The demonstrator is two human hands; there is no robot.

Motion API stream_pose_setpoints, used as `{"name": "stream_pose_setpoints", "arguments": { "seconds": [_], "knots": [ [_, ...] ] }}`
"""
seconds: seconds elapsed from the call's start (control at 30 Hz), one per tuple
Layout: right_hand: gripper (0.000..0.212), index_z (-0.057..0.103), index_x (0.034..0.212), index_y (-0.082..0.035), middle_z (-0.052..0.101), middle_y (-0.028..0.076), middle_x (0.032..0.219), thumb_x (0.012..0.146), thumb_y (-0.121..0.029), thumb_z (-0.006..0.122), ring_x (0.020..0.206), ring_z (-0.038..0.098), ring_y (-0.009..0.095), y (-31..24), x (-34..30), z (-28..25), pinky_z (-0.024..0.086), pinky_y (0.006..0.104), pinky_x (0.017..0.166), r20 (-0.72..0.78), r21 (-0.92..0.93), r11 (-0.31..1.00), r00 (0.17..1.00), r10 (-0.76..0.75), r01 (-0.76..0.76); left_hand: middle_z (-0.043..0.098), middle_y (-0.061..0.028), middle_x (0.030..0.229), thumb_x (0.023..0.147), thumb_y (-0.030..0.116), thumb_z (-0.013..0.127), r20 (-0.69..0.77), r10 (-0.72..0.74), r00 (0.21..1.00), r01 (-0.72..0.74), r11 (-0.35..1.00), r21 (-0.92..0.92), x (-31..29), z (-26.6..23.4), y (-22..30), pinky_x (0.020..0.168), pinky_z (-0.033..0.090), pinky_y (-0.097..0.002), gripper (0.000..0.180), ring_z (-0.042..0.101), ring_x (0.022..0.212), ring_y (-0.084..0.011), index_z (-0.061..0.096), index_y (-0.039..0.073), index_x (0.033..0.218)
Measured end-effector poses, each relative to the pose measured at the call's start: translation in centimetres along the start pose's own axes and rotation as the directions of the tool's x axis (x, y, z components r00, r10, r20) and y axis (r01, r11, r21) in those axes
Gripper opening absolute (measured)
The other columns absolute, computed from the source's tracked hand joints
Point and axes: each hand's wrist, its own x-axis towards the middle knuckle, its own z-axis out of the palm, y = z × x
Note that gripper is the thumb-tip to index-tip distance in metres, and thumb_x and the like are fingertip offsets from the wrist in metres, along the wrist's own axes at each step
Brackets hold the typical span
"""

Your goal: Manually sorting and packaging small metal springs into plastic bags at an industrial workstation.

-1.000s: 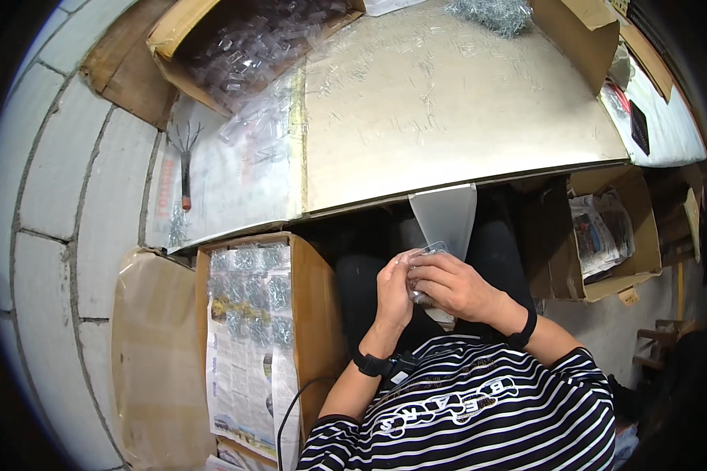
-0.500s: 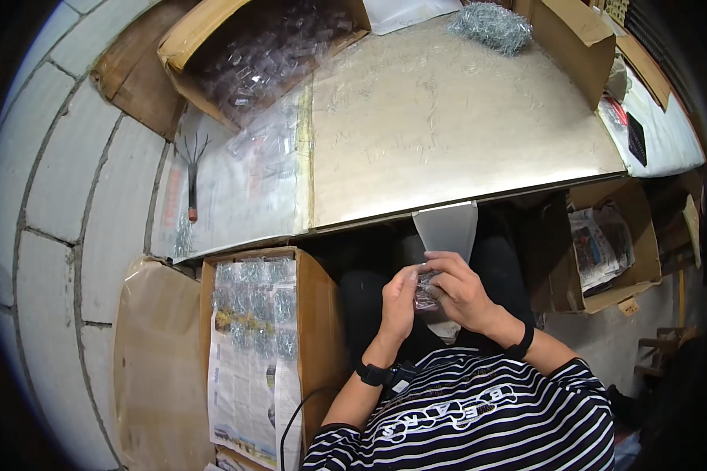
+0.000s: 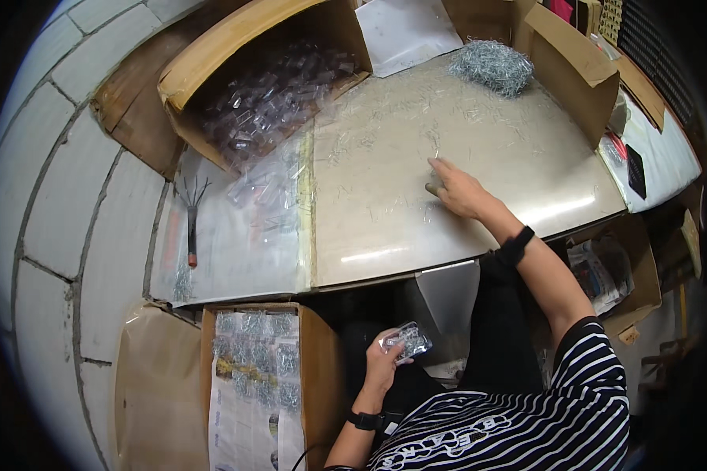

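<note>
Low in front of my lap, my left hand [image 3: 380,366] grips a small clear plastic box [image 3: 413,342] with thin silvery pieces inside, its thumb across the top. My right hand [image 3: 462,193] is stretched out over the tabletop [image 3: 526,149]. Its index finger and thumb are apart, with nothing visible between them. Close to those fingertips, thin loose metal pieces [image 3: 434,138] lie scattered. A tangled heap of the same silvery pieces [image 3: 491,67] sits at the back right of the table.
A tilted cardboard box [image 3: 187,67] at the back left spills clear plastic cases [image 3: 271,110]. A wire-pronged tool [image 3: 193,228] lies at left. Below, an open carton [image 3: 322,377] holds filled packs [image 3: 251,345] on newspaper. A white chute-like panel [image 3: 450,294] hangs at the table's front edge.
My hands have parted. The right one has left the small box and reached forward over the tabletop, while the left keeps the box, lower and further left. The whole view has shifted.
</note>
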Motion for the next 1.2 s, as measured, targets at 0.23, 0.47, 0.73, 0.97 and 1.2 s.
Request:
{"name": "stream_pose_setpoints", "arguments": {
  "seconds": [0.23, 0.47, 0.73, 0.97, 1.2],
  "knots": [
    [0.029, 0.058, 0.113, 0.002, 0.059, 0.018, 0.120, 0.086, -0.002, 0.048, 0.111, 0.056, 0.035, 0.1, -3.7, -1.6, 0.044, 0.0364, 0.096, 0.114, 0.184, 0.979, 0.987, -0.109, 0.087, 0.064, -0.0117, 0.102, 0.089, 0.002, 0.057, 0.057, -0.116, 0.992, 0.111, 0.990, 0.082, 2.0, 0.4, -2.7, 0.060, 0.058, -0.0280, 0.030, 0.066, 0.084, -0.0178, 0.051, -0.001, 0.119],
    [0.031, 0.057, 0.116, 0.003, 0.060, 0.019, 0.119, 0.087, 0.002, 0.046, 0.114, 0.055, 0.033, 2.4, -5.9, -3.9, 0.042, 0.0329, 0.098, -0.064, 0.298, 0.954, 0.997, 0.052, -0.030, 0.062, -0.0144, 0.103, 0.100, 0.021, 0.041, 0.176, -0.225, 0.958, 0.218, 0.974, 0.061, 3.5, 0.2, -3.7, 0.062, 0.059, -0.0301, 0.032, 0.067, 0.080, -0.0205, 0.050, -0.003, 0.118],
    [0.045, 0.055, 0.117, 0.005, 0.053, 0.018, 0.128, 0.072, 0.006, 0.049, 0.124, 0.047, 0.033, -1.0, -9.6, 2.4, 0.040, 0.0372, 0.102, -0.056, -0.158, 0.946, 0.954, -0.294, 0.282, 0.061, -0.0112, 0.098, 0.101, 0.031, 0.036, 0.177, -0.262, 0.949, 0.273, 0.961, -0.040, 5.1, 3.5, -4.9, 0.062, 0.059, -0.0341, 0.039, 0.066, 0.079, -0.0196, 0.053, -0.001, 0.116],
    [0.042, 0.059, 0.111, 0.002, 0.059, 0.017, 0.117, 0.070, 0.011, 0.053, 0.116, 0.053, 0.034, -5.4, -19.1, -2.8, 0.046, 0.0401, 0.096, 0.039, 0.024, 0.980, 0.980, -0.197, 0.197, 0.062, -0.0083, 0.097, 0.097, 0.025, 0.042, 0.116, -0.282, 0.952, 0.285, 0.958, -0.015, 5.6, 6.5, -4.9, 0.072, 0.051, -0.0277, 0.036, 0.062, 0.084, -0.0147, 0.059, -0.003, 0.111],
    [0.033, 0.060, 0.103, 0.002, 0.062, 0.016, 0.104, 0.072, 0.010, 0.057, 0.094, 0.062, 0.034, -3.5, -22.9, -4.7, 0.052, 0.0390, 0.079, 0.042, 0.141, 0.985, 0.993, -0.107, 0.100, 0.064, -0.0106, 0.093, 0.097, 0.029, 0.040, 0.181, -0.281, 0.942, 0.284, 0.959, 0.013, 5.5, 5.2, -6.2, 0.052, 0.057, -0.0328, 0.037, 0.067, 0.073, -0.0199, 0.055, -0.001, 0.112]
  ]
}}
